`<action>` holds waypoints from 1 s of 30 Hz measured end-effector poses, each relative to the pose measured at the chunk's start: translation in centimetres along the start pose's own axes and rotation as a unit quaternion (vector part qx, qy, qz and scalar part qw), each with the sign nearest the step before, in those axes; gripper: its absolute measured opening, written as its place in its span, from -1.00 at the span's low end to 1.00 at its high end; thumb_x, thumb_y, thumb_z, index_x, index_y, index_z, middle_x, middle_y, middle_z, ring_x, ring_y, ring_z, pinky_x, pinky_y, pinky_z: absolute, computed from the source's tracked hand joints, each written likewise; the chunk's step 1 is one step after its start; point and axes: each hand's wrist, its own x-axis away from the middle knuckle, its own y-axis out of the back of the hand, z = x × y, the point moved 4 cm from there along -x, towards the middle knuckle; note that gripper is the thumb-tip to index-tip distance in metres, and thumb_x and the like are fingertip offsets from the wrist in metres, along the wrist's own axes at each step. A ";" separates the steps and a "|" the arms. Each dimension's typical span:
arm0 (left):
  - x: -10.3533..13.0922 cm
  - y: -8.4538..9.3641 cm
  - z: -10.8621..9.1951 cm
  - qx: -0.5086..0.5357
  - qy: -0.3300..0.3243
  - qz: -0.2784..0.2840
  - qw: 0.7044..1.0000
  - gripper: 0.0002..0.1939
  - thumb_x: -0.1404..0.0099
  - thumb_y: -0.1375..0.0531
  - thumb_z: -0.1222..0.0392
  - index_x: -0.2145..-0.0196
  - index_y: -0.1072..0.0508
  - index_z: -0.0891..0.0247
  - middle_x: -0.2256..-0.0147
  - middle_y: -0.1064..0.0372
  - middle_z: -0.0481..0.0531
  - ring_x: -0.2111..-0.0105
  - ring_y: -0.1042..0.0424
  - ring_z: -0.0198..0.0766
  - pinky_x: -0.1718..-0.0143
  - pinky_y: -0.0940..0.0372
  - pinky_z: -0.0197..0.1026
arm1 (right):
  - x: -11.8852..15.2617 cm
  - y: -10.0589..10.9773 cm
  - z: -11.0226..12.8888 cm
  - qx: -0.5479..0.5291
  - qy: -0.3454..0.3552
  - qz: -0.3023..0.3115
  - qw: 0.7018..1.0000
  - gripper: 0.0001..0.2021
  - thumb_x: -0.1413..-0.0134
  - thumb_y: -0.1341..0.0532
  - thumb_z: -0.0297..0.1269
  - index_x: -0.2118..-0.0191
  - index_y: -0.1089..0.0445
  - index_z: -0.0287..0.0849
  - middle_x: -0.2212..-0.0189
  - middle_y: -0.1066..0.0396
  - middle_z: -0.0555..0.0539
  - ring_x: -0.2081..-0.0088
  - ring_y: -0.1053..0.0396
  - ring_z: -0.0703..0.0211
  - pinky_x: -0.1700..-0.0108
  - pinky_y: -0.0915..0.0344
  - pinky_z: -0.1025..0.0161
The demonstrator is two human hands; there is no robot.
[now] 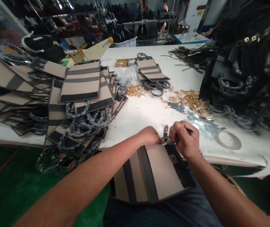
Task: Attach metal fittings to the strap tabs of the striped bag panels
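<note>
A beige bag panel [164, 171] with black bands rests across my lap and against the table's front edge. At its upper edge my left hand [151, 135] is closed, thumb and fingers pressing the panel near a strap tab with a gold-coloured buckle [166, 129]. Close beside it, my right hand [184, 138] is in a fist around a thin dark tool [189, 130], whose end shows past the fingers; its kind is hidden. A square metal plate [173, 158] sits on the panel's black band. Small bright metal shows between my fingertips.
Bag panels with plastic-wrapped handles [80, 82] are piled at left, with a smaller stack [150, 67] further back. Gold-coloured fittings [191, 101] and flat grey metal strips [198, 121] lie right of centre. A tape roll [228, 140] is near the front edge; black bags [238, 75] heap up at right.
</note>
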 end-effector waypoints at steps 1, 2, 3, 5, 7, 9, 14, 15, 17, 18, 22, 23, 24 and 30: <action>-0.1 0.0 0.1 -0.002 -0.003 0.001 1.000 -0.67 -0.07 -0.45 -0.11 0.52 -0.58 0.20 0.58 -0.35 -0.12 0.49 -0.31 -0.29 0.45 -0.10 -0.21 | -0.1 -0.1 0.1 0.009 -0.004 0.004 1.000 -0.56 -0.39 -0.37 -0.08 0.48 -0.27 -0.10 0.64 -0.26 0.08 0.64 -0.22 0.24 0.62 -0.13 0.28; -0.1 -0.1 0.1 -0.004 -0.005 0.002 1.000 -0.67 -0.07 -0.45 -0.11 0.53 -0.58 0.20 0.58 -0.35 -0.11 0.49 -0.31 -0.28 0.44 -0.10 -0.20 | -0.2 -0.3 0.4 0.014 -0.011 0.010 1.000 -0.56 -0.39 -0.37 -0.08 0.49 -0.28 -0.10 0.64 -0.26 0.08 0.64 -0.21 0.24 0.62 -0.12 0.28; -0.2 -0.1 0.2 -0.007 -0.009 0.004 1.000 -0.67 -0.08 -0.45 -0.11 0.53 -0.58 0.21 0.59 -0.35 -0.10 0.50 -0.31 -0.27 0.44 -0.10 -0.19 | -0.4 -0.5 0.8 0.014 -0.015 0.016 1.000 -0.56 -0.40 -0.37 -0.10 0.49 -0.28 -0.10 0.64 -0.25 0.08 0.64 -0.21 0.25 0.62 -0.12 0.28; -0.3 -0.2 0.2 -0.009 -0.017 0.008 1.000 -0.66 -0.08 -0.44 -0.13 0.52 -0.60 0.21 0.59 -0.35 -0.09 0.50 -0.31 -0.26 0.44 -0.10 -0.18 | -0.9 -0.9 2.3 -0.003 -0.005 0.020 1.000 -0.56 -0.40 -0.37 -0.15 0.50 -0.28 -0.11 0.64 -0.23 0.08 0.64 -0.19 0.25 0.62 -0.12 0.28; -0.3 -0.3 0.3 -0.007 -0.026 0.010 1.000 -0.64 -0.09 -0.44 -0.14 0.52 -0.60 0.21 0.58 -0.36 -0.08 0.49 -0.31 -0.25 0.43 -0.10 -0.18 | -1.2 -1.4 3.8 -0.034 0.034 0.012 0.999 -0.59 -0.39 -0.36 -0.22 0.50 -0.29 -0.11 0.63 -0.20 0.09 0.64 -0.17 0.26 0.61 -0.12 0.28; -0.3 -0.3 0.2 -0.005 -0.031 0.009 0.999 -0.64 -0.11 -0.44 -0.14 0.53 -0.60 0.22 0.58 -0.36 -0.07 0.49 -0.31 -0.25 0.44 -0.09 -0.18 | -1.2 -1.8 4.6 -0.024 0.070 0.015 0.997 -0.59 -0.39 -0.35 -0.23 0.51 -0.30 -0.11 0.63 -0.20 0.08 0.63 -0.16 0.26 0.59 -0.14 0.28; 0.1 -0.1 0.1 -0.006 -0.021 0.001 1.000 -0.68 -0.10 -0.44 -0.07 0.55 -0.57 0.21 0.59 -0.35 -0.07 0.50 -0.32 -0.24 0.45 -0.08 -0.17 | -0.4 -1.6 2.2 0.032 0.014 -0.006 0.999 -0.55 -0.39 -0.34 -0.22 0.54 -0.24 -0.10 0.65 -0.17 0.10 0.64 -0.14 0.27 0.59 -0.12 0.27; 0.2 -0.1 0.0 -0.006 -0.021 0.001 1.000 -0.68 -0.10 -0.44 -0.08 0.55 -0.57 0.21 0.59 -0.36 -0.07 0.50 -0.33 -0.24 0.46 -0.08 -0.17 | -0.3 -1.5 1.9 0.015 0.010 -0.010 1.000 -0.57 -0.38 -0.35 -0.24 0.53 -0.24 -0.10 0.64 -0.16 0.11 0.64 -0.13 0.27 0.60 -0.11 0.27; 0.2 0.0 0.0 -0.004 -0.026 0.002 1.000 -0.66 -0.11 -0.43 -0.10 0.56 -0.57 0.22 0.58 -0.36 -0.06 0.49 -0.33 -0.23 0.46 -0.08 -0.17 | -0.2 -1.4 2.1 -0.012 0.028 -0.005 1.000 -0.60 -0.35 -0.36 -0.26 0.51 -0.26 -0.10 0.63 -0.17 0.11 0.64 -0.13 0.27 0.60 -0.11 0.26; 0.2 0.0 -0.1 -0.003 -0.028 0.002 1.000 -0.65 -0.12 -0.42 -0.10 0.56 -0.57 0.22 0.59 -0.35 -0.06 0.49 -0.32 -0.24 0.46 -0.07 -0.17 | -0.1 -1.5 2.4 -0.016 0.041 -0.003 0.999 -0.61 -0.34 -0.37 -0.27 0.50 -0.27 -0.10 0.62 -0.18 0.10 0.64 -0.14 0.26 0.59 -0.12 0.26; 0.5 0.1 -0.2 -0.001 -0.025 -0.003 1.000 -0.64 -0.10 -0.43 -0.06 0.63 -0.50 0.22 0.65 -0.24 -0.10 0.53 -0.26 -0.27 0.47 -0.03 -0.17 | 0.2 -1.6 2.0 0.024 0.031 0.002 0.999 -0.58 -0.38 -0.35 -0.24 0.51 -0.24 -0.09 0.63 -0.19 0.09 0.62 -0.17 0.23 0.56 -0.13 0.24; 0.6 0.1 -0.3 0.000 -0.024 -0.004 1.000 -0.65 -0.09 -0.42 -0.05 0.63 -0.49 0.21 0.65 -0.23 -0.10 0.54 -0.25 -0.28 0.47 -0.02 -0.18 | 0.3 -1.6 1.6 0.034 0.020 0.003 0.999 -0.58 -0.38 -0.34 -0.24 0.51 -0.24 -0.09 0.63 -0.20 0.09 0.62 -0.17 0.24 0.56 -0.12 0.24; 0.7 0.1 -0.3 0.001 -0.023 -0.005 1.000 -0.65 -0.09 -0.42 -0.04 0.64 -0.48 0.21 0.65 -0.23 -0.11 0.54 -0.24 -0.28 0.48 -0.02 -0.18 | 0.4 -1.5 1.3 0.036 0.013 0.004 0.999 -0.58 -0.38 -0.35 -0.23 0.51 -0.24 -0.09 0.63 -0.19 0.09 0.62 -0.16 0.24 0.57 -0.12 0.23; 0.4 -0.2 0.0 0.027 -0.049 -0.012 0.998 -0.60 -0.07 -0.44 -0.02 0.68 -0.42 0.23 0.68 -0.16 -0.10 0.53 -0.21 -0.29 0.46 -0.02 -0.17 | 0.9 -2.2 2.5 0.011 0.051 0.023 0.998 -0.62 -0.39 -0.32 -0.28 0.49 -0.27 -0.08 0.61 -0.18 0.10 0.63 -0.15 0.23 0.56 -0.12 0.20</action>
